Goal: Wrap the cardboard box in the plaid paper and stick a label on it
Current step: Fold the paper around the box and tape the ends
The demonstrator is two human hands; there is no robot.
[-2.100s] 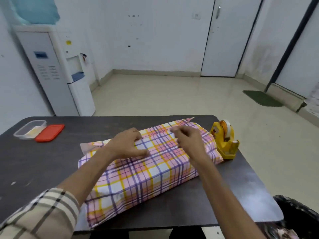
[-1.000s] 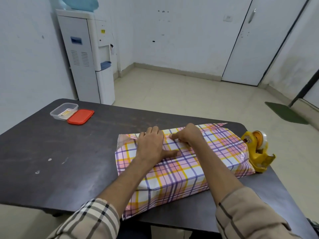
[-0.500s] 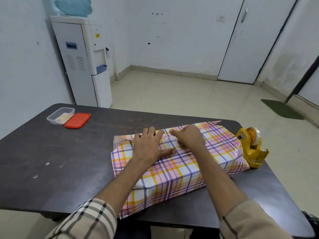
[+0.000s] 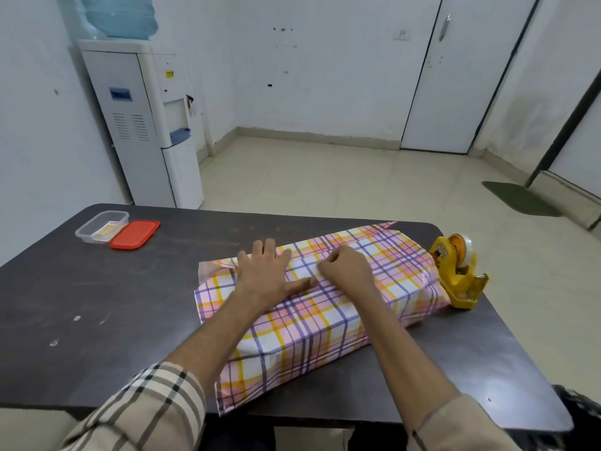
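Observation:
The box wrapped in pink, yellow and purple plaid paper (image 4: 312, 323) lies slanted on the dark table (image 4: 107, 304). My left hand (image 4: 265, 276) lies flat on the top of the parcel with fingers spread, pressing the paper down. Just to its right, my right hand (image 4: 344, 270) has its fingers curled, with the fingertips pinching the paper at the overlapping seam on top. Loose paper ends stick out at the far right end (image 4: 383, 227) and the far left corner (image 4: 208, 266). No label is visible on the parcel.
A yellow tape dispenser (image 4: 458, 275) stands at the parcel's right end, near the table's edge. A clear plastic tub (image 4: 102, 226) and its red lid (image 4: 135, 234) sit at the far left. A water dispenser (image 4: 143, 125) stands beyond the table.
Both hands have stayed on top of the parcel. The left hand flattened out on the paper, and the right hand came down onto the seam. The view shifted sideways.

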